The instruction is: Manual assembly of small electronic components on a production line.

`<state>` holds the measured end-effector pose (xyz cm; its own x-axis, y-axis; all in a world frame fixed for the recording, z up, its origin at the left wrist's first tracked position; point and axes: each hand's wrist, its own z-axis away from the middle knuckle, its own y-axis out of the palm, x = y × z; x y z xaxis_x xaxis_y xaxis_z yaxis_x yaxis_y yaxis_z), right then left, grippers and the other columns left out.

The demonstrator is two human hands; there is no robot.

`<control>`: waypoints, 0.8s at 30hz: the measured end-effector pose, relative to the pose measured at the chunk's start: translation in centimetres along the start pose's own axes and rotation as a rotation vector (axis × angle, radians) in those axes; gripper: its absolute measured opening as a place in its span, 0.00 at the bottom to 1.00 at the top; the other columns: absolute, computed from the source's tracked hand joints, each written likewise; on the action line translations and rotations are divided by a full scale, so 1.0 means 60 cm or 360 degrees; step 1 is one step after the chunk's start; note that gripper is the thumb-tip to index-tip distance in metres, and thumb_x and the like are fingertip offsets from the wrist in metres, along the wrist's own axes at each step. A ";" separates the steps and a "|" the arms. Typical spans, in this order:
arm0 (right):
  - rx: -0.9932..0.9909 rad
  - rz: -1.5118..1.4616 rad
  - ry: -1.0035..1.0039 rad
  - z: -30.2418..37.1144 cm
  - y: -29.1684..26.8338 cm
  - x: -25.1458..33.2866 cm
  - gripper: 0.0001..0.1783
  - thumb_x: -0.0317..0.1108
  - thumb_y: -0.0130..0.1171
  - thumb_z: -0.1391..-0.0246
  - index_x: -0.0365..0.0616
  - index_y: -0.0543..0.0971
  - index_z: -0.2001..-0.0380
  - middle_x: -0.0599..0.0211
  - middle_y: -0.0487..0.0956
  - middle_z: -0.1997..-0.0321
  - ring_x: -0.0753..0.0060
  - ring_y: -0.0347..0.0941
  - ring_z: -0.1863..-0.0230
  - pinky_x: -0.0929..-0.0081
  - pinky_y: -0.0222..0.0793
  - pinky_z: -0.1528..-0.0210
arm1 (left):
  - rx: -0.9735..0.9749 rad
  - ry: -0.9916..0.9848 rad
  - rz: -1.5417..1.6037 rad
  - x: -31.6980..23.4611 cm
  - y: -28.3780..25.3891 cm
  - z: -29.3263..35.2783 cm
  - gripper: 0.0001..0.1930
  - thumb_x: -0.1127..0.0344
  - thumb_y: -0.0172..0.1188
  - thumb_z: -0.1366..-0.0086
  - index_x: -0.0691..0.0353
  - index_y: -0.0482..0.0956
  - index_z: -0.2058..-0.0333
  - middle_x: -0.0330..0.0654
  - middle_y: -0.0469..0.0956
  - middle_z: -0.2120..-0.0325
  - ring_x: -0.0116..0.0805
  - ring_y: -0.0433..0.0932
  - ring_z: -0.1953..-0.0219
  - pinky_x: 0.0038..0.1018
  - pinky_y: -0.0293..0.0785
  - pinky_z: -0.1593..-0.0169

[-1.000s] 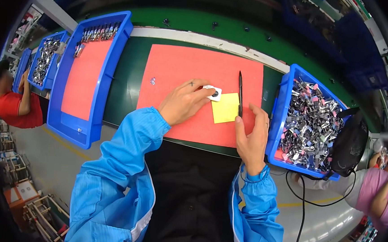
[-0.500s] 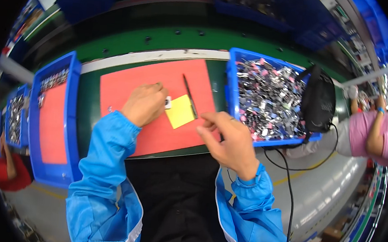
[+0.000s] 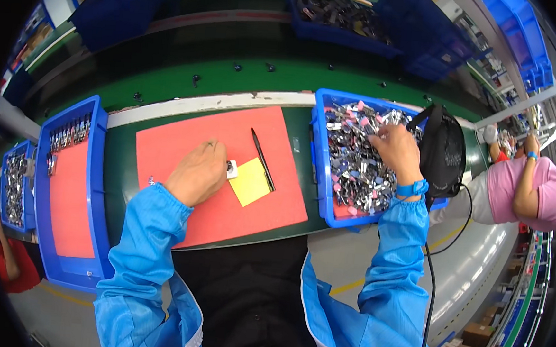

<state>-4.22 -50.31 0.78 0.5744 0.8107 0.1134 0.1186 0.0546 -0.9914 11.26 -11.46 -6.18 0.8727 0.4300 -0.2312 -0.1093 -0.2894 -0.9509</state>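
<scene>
My left hand (image 3: 199, 173) rests over a red-orange sheet (image 3: 255, 220) with its fingers curled in. What those fingers hold, if anything, is hidden. A small white square piece with a dark round centre (image 3: 231, 169) shows beside its knuckles. Just right of that lie a yellow sticky note (image 3: 251, 183) and a slim black pen-like tool (image 3: 263, 158). My right hand (image 3: 397, 155) is over the blue bin (image 3: 321, 167), among many small shiny metal parts (image 3: 359, 160), some with pink or blue bits. Its fingertips are pinched together there, and I cannot make out what is between them.
At left stands a blue tray (image 3: 101, 180) with a row of metal parts (image 3: 70, 132) on a red sheet. A black bag (image 3: 444, 149) sits against the right bin, its cable hanging down. A green conveyor (image 3: 220, 73) with small dark parts runs behind. A person in pink (image 3: 528, 191) is at far right.
My right hand has moved from beside the yellow note, right and up, into the bin of metal parts. The left hand has stayed about where it was on the sheet. The whole view has shifted slightly.
</scene>
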 end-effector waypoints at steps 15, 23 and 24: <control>-0.0421 -0.1641 -0.0124 0.128 -0.043 0.103 0.09 0.30 0.65 0.40 0.38 0.77 0.61 0.67 0.81 0.71 0.79 0.76 0.70 0.84 0.68 0.68 | 0.0047 -0.0491 0.1689 -0.010 -0.054 0.038 0.05 0.75 0.55 0.30 0.66 0.71 0.57 0.45 0.79 0.62 0.35 0.79 0.59 0.32 0.77 0.54; 0.0806 -0.2600 -0.0295 0.255 0.066 0.334 0.10 0.25 0.64 0.39 0.34 0.76 0.57 0.62 0.82 0.62 0.77 0.80 0.60 0.78 0.75 0.58 | -0.0560 -0.0628 0.3280 -0.121 -0.106 0.009 0.11 0.74 0.61 0.33 0.65 0.74 0.53 0.45 0.79 0.61 0.31 0.78 0.59 0.26 0.76 0.54; 0.0911 -0.2818 -0.0173 0.256 0.074 0.343 0.10 0.26 0.65 0.39 0.35 0.77 0.57 0.63 0.81 0.62 0.77 0.80 0.59 0.77 0.75 0.56 | -0.0578 -0.0657 0.3262 -0.116 -0.101 0.012 0.11 0.74 0.61 0.33 0.65 0.74 0.53 0.45 0.79 0.61 0.31 0.78 0.59 0.26 0.76 0.54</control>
<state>-4.30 -24.41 -2.29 0.0524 -0.3735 0.9261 0.1795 0.9158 0.3592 5.49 -12.05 1.04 -0.4727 -0.5322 -0.7024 -0.4174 -0.5667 0.7104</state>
